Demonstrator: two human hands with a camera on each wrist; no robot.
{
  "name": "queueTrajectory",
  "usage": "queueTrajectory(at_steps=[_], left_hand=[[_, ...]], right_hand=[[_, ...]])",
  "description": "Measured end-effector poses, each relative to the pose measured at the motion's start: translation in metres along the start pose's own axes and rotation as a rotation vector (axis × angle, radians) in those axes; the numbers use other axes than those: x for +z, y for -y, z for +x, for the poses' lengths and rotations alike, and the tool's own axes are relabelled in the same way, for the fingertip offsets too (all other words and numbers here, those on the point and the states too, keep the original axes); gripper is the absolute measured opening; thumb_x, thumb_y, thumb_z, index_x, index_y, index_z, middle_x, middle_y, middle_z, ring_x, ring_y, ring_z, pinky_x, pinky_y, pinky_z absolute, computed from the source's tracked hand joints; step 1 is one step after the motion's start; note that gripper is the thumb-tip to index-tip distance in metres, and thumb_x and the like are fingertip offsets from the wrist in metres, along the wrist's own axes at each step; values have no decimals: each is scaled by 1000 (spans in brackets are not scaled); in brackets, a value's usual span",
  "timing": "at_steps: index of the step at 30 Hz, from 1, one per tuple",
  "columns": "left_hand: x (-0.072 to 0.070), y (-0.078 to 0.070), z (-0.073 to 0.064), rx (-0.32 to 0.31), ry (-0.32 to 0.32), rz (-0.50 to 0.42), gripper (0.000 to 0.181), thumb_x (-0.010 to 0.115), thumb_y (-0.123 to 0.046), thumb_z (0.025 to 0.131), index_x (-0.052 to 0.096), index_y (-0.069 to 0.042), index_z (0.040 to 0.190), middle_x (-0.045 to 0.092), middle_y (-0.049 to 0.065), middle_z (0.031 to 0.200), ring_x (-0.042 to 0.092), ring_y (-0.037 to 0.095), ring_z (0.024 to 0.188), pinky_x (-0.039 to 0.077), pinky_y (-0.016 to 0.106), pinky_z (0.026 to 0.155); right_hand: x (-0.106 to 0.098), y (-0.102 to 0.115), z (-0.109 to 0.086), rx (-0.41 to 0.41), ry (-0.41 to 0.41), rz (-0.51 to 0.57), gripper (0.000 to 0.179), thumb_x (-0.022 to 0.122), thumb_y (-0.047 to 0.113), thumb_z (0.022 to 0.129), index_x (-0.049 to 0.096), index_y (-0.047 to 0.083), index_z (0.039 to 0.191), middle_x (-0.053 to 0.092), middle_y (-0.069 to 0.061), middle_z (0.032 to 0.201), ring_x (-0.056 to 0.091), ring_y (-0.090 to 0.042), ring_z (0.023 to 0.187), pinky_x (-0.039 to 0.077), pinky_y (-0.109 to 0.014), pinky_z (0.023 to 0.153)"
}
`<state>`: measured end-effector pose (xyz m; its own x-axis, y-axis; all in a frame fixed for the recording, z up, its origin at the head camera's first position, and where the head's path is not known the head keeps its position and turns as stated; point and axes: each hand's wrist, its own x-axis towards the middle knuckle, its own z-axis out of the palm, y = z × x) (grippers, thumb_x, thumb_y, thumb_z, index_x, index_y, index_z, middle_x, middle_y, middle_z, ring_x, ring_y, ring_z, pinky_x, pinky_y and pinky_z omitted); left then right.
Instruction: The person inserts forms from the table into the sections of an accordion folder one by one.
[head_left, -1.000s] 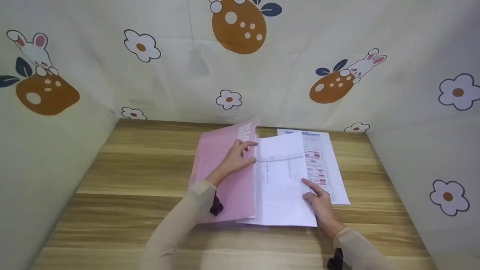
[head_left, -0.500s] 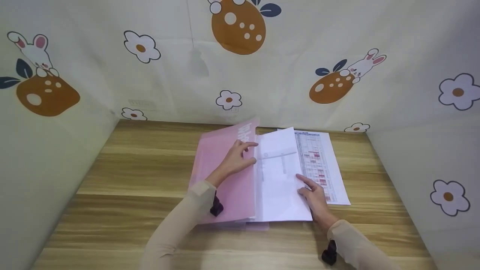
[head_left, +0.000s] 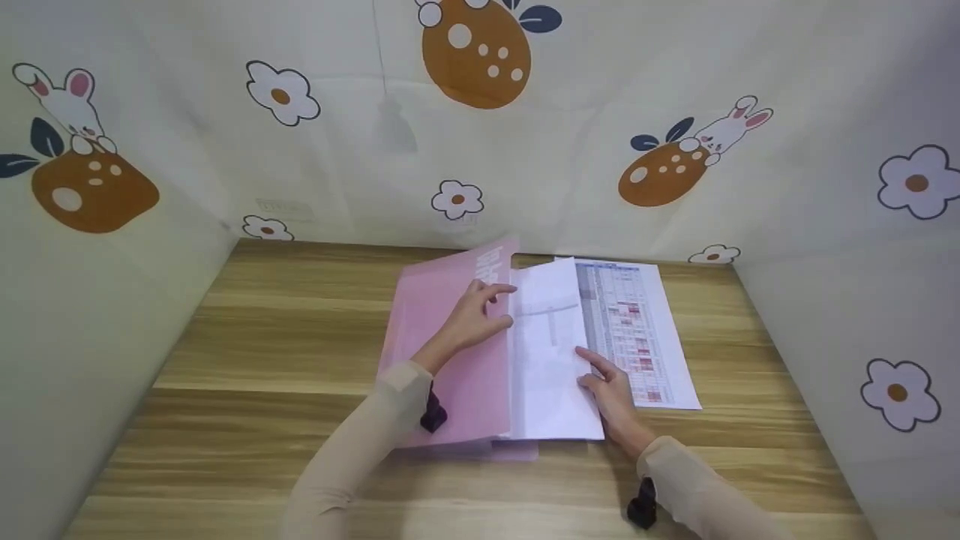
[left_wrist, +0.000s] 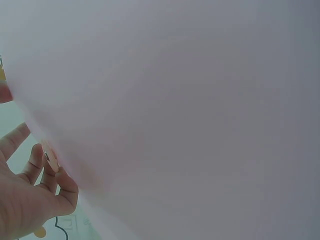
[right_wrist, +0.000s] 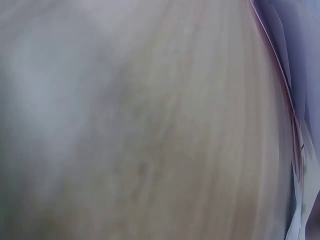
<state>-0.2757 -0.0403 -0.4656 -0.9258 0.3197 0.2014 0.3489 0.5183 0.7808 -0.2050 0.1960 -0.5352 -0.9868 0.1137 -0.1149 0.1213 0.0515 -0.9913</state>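
A pink folder [head_left: 442, 322] with white lettering stands partly opened on the table, its front cover raised and tilted. My left hand [head_left: 471, 319] holds that cover by its right edge; in the left wrist view the left hand [left_wrist: 30, 200] has thumb and fingers at the edge beside a small pale tab [left_wrist: 50, 157]. My right hand [head_left: 611, 397] pinches the right edge of a white sheet of paper [head_left: 551, 390], whose left side is hidden behind the cover. Sheet edges [right_wrist: 295, 115] show at the right of the right wrist view, where the hand is mostly out of frame.
A printed sheet [head_left: 645, 322] with a red-marked table lies to the right, partly under the white paper. The wooden table [head_left: 247, 352] extends left and in front. Patterned cloth walls [head_left: 360, 172] enclose its back and sides.
My right hand has moved left with the white paper, so less of it shows beside the cover and more of the printed sheet is uncovered. The left hand stays put.
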Motion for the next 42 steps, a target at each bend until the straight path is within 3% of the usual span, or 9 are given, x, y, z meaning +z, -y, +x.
queueTrajectory(at_steps=[13, 33, 42], left_hand=[[0, 0, 0, -3, -4, -3, 47, 60, -16, 70, 56, -14, 117, 42, 9, 90, 40, 17, 71, 35, 27, 61], [2, 2, 0, -2, -16, -7, 49, 62, -16, 69, 56, -15, 118, 42, 5, 90, 41, 17, 75, 36, 28, 61], [1, 1, 0, 3, -18, -15, 49, 62, -17, 70, 56, -14, 118, 42, 5, 91, 42, 18, 77, 37, 29, 62]], right_hand=[[27, -4, -6, 12, 47, 52, 47, 48, -9, 72, 53, -2, 119, 49, -17, 120, 53, -22, 91, 45, -28, 70], [49, 2, -4, 23, 187, -49, 49, 51, -6, 73, 48, -5, 122, 44, -20, 125, 45, -28, 108, 40, -32, 81], [50, -3, 2, -15, 191, -195, 44, 53, -7, 69, 55, -8, 113, 49, -18, 119, 38, -30, 114, 29, -39, 93]])
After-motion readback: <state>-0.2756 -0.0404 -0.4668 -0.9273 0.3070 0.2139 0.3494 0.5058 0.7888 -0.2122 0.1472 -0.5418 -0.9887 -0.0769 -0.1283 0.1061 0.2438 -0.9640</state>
